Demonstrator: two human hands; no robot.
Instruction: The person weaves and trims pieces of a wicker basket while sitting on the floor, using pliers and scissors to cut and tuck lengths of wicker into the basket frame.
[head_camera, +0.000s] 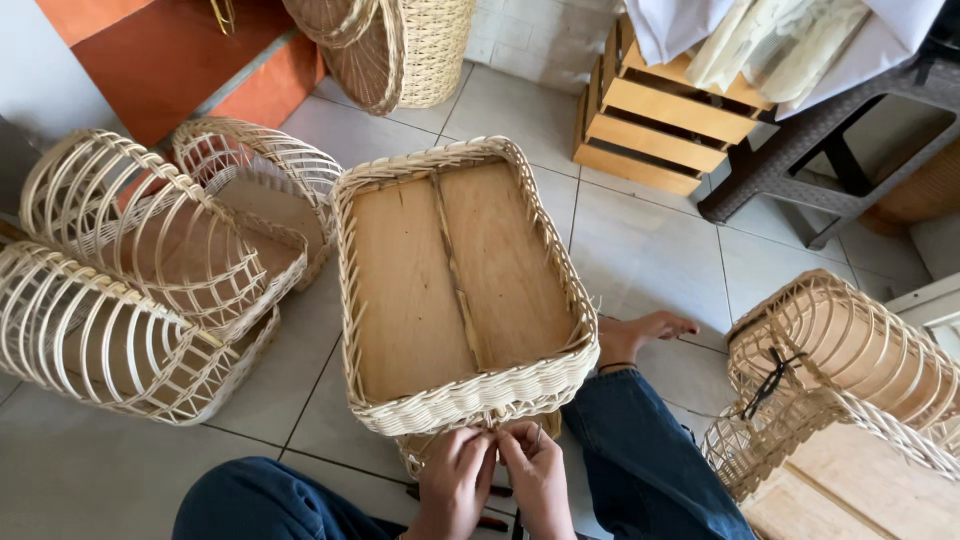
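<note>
Fingertips of both hands meet at the near edge of the rattan tray (465, 290): the left hand (455, 485) and the right hand (540, 480) are curled in, thumbs and forefingers pinched close together on what looks like a thin strand of cane at the woven rim (480, 400), though the strand itself is too fine to make out clearly. The tray is propped on edge between the person's knees, its plywood base (460, 275) facing the camera and split by a braided divider (455, 265). It probably handles as light and fairly stiff: the wooden panel gives it rigidity, while the woven wall would flex a little under a squeeze and loose cane ends could snag or snap. The thick rim, near the corners, seems the safest place to grip. Outward, blue jeans (640, 460) and a bare foot (640, 335) rest on the tiled floor (650, 250); open-ribbed basket frames (130, 270) lie well to the left, another frame (840, 360) to the right, and a wooden crate (660, 120) stands beyond.
</note>
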